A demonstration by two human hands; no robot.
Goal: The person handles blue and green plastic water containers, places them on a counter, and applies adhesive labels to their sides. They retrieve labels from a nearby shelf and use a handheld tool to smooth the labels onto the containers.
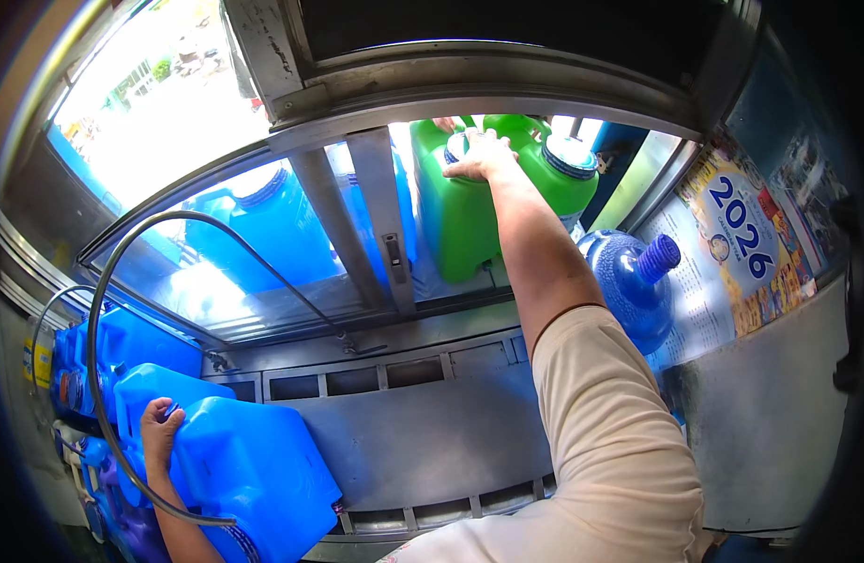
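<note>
Reaching through the open window, my right hand [484, 157] is curled over the round cap [456, 146] of a green water jug [451, 220]. The palm side is hidden. Beside it stands a second green jug [559, 178] with a pale-topped, blue-ringed cap [571, 156]. At the lower left, my left hand [158, 430] is closed at a small dark blue cap [172, 410] by the blue jugs. The nearest blue jug [254, 469] lies tilted on the metal counter, with another blue jug [151, 387] behind it. Another person's hand [444, 123] shows at the far green jug's top.
A hose [96, 319] arcs over the left jugs. Metal taps [357, 349] line the slotted steel counter [423, 441]. Blue jugs [263, 235] stand beyond the glass. A round blue bottle [629, 286] is beside my right arm, near a wall calendar [732, 239]. A window post [380, 216] divides the opening.
</note>
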